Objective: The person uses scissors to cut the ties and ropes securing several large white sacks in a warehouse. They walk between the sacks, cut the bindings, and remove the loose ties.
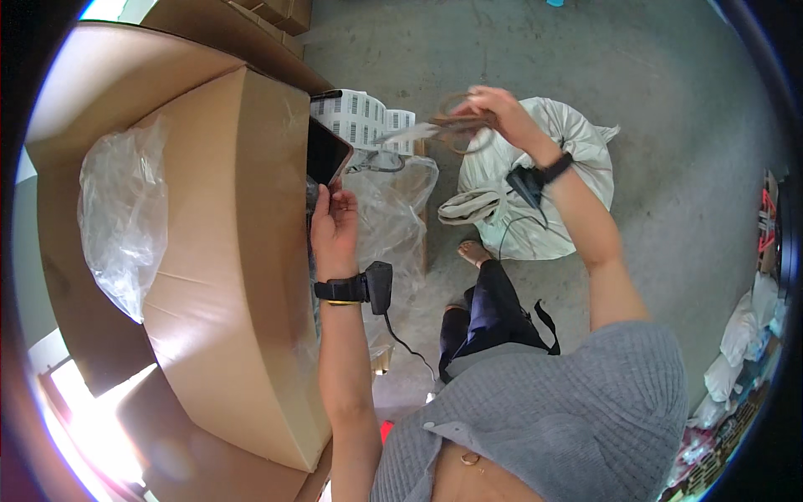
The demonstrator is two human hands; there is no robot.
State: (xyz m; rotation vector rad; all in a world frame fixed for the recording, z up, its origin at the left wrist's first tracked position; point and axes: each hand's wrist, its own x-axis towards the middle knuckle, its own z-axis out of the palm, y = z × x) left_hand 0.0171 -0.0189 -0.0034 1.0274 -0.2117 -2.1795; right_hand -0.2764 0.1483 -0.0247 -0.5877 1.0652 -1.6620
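Note:
My right hand (495, 113) is closed around the brown handles of a pair of scissors (431, 130), slightly blurred by motion. Its blades point left, over sheets of printed barcode labels (360, 117). Beside the large carton, my left hand (335, 217) has its thumb raised and its fingers curled at the lower edge of a dark flat thing with a reddish rim (329, 155). Part of that thing is hidden by the carton side, and its kind cannot be made out. Crumpled clear plastic (389, 209) lies just right of my left hand.
A tall open cardboard carton (276, 251) fills the left side, with a clear plastic bag (125, 213) over its flap. A tied white sack (577, 192) stands on the grey concrete floor (669, 125) near my feet. White bags (736, 335) line the right edge.

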